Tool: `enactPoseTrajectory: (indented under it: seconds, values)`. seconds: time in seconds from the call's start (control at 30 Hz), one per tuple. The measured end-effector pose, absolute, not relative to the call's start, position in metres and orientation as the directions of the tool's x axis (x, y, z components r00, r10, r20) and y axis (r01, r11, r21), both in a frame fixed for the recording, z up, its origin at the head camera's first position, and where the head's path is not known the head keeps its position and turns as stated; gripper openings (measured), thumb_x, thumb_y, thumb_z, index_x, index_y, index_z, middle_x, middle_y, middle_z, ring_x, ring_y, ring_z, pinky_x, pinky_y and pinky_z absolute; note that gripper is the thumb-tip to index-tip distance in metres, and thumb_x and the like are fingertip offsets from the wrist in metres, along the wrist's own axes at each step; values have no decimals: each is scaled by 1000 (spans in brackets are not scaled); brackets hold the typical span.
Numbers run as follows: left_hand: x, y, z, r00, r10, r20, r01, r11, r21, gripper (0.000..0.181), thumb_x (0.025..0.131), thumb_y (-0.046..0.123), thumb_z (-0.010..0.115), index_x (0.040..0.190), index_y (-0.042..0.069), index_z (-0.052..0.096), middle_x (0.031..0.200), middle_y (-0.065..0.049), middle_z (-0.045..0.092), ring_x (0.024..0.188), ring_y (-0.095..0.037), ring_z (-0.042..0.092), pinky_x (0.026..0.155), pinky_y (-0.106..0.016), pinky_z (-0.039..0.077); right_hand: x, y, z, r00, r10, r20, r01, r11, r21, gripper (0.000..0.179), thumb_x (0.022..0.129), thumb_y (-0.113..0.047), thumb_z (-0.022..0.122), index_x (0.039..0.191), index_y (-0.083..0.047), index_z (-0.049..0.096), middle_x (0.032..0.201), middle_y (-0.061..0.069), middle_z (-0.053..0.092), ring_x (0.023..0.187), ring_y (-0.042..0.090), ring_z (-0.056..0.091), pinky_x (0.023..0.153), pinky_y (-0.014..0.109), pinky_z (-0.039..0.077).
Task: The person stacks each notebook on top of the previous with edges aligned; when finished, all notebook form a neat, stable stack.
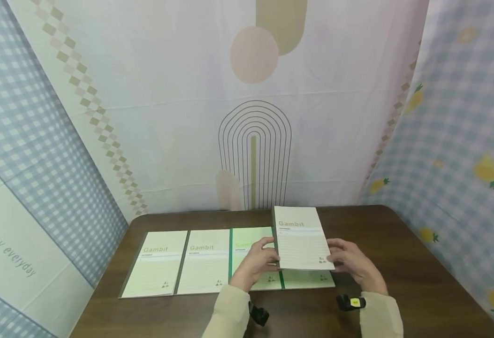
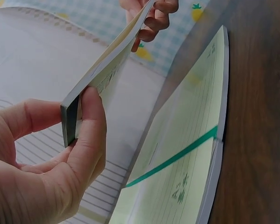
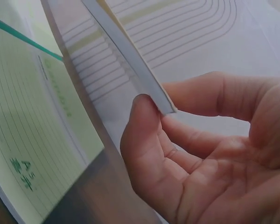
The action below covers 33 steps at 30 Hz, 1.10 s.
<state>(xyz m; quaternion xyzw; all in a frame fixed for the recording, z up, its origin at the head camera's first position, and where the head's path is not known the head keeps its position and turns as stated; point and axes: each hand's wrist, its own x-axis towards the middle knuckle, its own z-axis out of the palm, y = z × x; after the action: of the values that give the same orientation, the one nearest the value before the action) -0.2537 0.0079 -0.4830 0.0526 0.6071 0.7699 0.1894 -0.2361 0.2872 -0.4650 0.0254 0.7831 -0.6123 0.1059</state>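
A pale "Gambit" notebook (image 1: pixel 300 239) is lifted above the brown table (image 1: pixel 399 263), its far end raised. My left hand (image 1: pixel 272 257) pinches its left edge between thumb and fingers, and the left wrist view shows the grey spine corner (image 2: pixel 69 122) in that pinch. My right hand (image 1: pixel 333 253) holds the right edge, with the thumb (image 3: pixel 142 126) against the corner of the notebook (image 3: pixel 126 51). Below it a green-spined notebook (image 1: pixel 310 279) lies flat on the table.
Three more notebooks lie side by side to the left: two with dark spines (image 1: pixel 155 265) (image 1: pixel 204 265) and one with a green spine (image 1: pixel 247 239). Patterned cloth walls (image 1: pixel 255 117) enclose the table on three sides. Bare tabletop shows to the right.
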Motion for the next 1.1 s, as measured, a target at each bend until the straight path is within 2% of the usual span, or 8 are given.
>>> enactPoseTrajectory:
  seconds: [0.47, 0.73, 0.97, 1.1]
  values:
    - [-250, -26, -480, -940, 306, -151, -185, -87, 979, 64, 86, -8, 57, 147, -8, 39, 105, -16, 68, 79, -19, 66, 69, -35, 58, -240, 248, -469, -981, -86, -171, 144, 256, -956, 56, 87, 5, 61, 139, 13, 43, 106, 16, 64, 84, 23, 63, 67, 39, 56]
    - [-248, -46, -482, -946, 279, -163, -185, -52, 981, 64, 85, -8, 57, 146, -9, 39, 106, -16, 68, 79, -18, 65, 69, -35, 57, -243, 225, -472, -980, -61, -188, 167, 260, -951, 53, 85, 6, 63, 136, 11, 49, 102, 18, 61, 82, 25, 62, 65, 39, 56]
    - [-246, -61, -486, -955, 258, -148, -158, -20, 987, 61, 83, -10, 56, 143, -9, 43, 97, -12, 67, 74, -16, 63, 66, -34, 57, -246, 208, -474, -979, -54, -196, 174, 274, -946, 54, 83, 6, 66, 134, 9, 51, 101, 18, 59, 81, 25, 61, 64, 39, 57]
    - [-244, -68, -487, -958, 243, -153, -158, 0, 987, 63, 81, -11, 56, 142, -11, 43, 100, -14, 66, 75, -17, 63, 67, -34, 57, -245, 199, -477, -978, -50, -203, 182, 273, -945, 54, 82, 7, 66, 133, 10, 51, 100, 18, 57, 80, 26, 60, 63, 39, 57]
